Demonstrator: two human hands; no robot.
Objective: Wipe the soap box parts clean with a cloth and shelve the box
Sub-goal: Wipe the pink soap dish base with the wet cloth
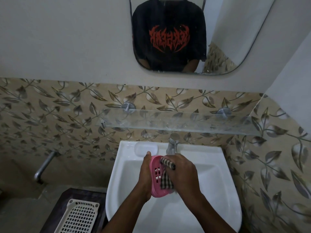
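Over the white sink (210, 167) my left hand (145, 175) grips a pink slotted soap box part (156, 175) from its left side, thumb pointing up. My right hand (183, 174) presses a brown-and-white checked cloth (165, 179) against the inside of the pink part. A clear soap box part (146, 149) lies on the sink's back ledge, just beyond my left thumb. The glass shelf (178, 122) hangs on the wall above the sink with nothing on it.
A chrome tap (172, 145) stands at the sink's back, right behind my hands. A white plastic basket (79, 217) sits low on the left. A metal pipe (44, 164) juts from the left wall. A mirror (223, 39) hangs above.
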